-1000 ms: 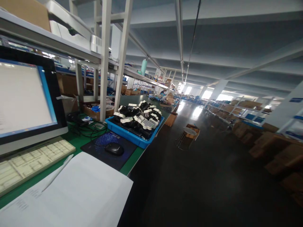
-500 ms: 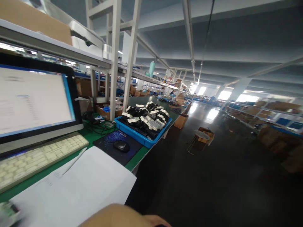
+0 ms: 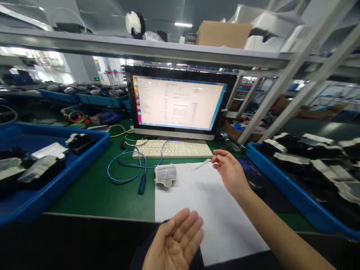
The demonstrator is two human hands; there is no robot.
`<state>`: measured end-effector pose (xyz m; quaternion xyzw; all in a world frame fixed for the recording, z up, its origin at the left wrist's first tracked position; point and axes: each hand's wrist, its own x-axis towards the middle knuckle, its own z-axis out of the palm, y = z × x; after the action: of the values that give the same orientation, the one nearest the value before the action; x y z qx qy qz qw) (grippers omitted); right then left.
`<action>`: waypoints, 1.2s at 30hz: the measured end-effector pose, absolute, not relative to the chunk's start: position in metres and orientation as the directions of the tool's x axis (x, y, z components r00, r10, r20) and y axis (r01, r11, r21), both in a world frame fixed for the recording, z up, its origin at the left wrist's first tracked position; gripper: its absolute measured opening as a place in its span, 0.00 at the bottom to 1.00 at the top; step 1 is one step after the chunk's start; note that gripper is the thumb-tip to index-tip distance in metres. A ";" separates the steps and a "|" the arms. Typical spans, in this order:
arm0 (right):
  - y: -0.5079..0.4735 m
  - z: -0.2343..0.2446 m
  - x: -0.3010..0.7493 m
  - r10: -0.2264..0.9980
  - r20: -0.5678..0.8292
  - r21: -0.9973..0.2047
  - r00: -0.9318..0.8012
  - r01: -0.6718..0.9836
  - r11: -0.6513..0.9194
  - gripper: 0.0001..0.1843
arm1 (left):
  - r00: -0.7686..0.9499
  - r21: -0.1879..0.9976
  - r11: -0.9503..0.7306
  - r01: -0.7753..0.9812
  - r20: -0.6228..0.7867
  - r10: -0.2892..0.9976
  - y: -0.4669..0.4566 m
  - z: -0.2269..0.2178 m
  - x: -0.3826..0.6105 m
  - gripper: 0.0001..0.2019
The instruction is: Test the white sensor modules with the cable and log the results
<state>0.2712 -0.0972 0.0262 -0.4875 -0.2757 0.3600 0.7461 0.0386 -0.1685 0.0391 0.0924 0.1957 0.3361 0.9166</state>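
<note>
My left hand (image 3: 176, 242) is low at the front, palm up, fingers loosely stretched, holding nothing. My right hand (image 3: 230, 170) hovers over the far right corner of a white paper sheet (image 3: 197, 202), fingers apart and empty, its fingertips close to a white pen (image 3: 201, 164) lying on the sheet's top edge. A small white device (image 3: 165, 174) with an orange light rests at the sheet's upper left corner. Behind it are a cream keyboard (image 3: 171, 149) and a lit monitor (image 3: 177, 103).
A blue cable (image 3: 128, 168) loops on the green mat left of the device. A blue tray (image 3: 50, 187) with black and white parts stands at the left, another blue tray (image 3: 284, 187) at the right. A metal shelf (image 3: 140, 47) with boxes runs overhead.
The view has swung left from the aisle to face the monitor and keyboard. Both my hands have come into view over the paper; the white device now shows.
</note>
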 end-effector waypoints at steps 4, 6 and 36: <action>-0.098 0.003 0.277 0.814 0.023 -0.943 0.580 -0.258 0.211 0.17 | 0.729 0.255 0.773 -0.581 -0.259 0.633 -0.151 0.032 0.035 0.12; -0.092 -0.004 0.271 0.827 0.030 -0.949 0.562 -0.243 0.200 0.17 | 0.727 0.260 0.776 -0.575 -0.271 0.630 -0.146 0.031 0.034 0.11; -0.059 -0.059 0.198 0.604 0.766 -0.346 -0.219 0.651 0.676 0.32 | 0.116 0.627 -0.312 0.714 0.333 0.936 -0.056 -0.017 0.011 0.14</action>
<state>0.1976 -0.0594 -0.0587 -0.4020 -0.7804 -0.0245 0.4783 0.0108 -0.0557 -0.0173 0.7299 0.5650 0.3507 0.1582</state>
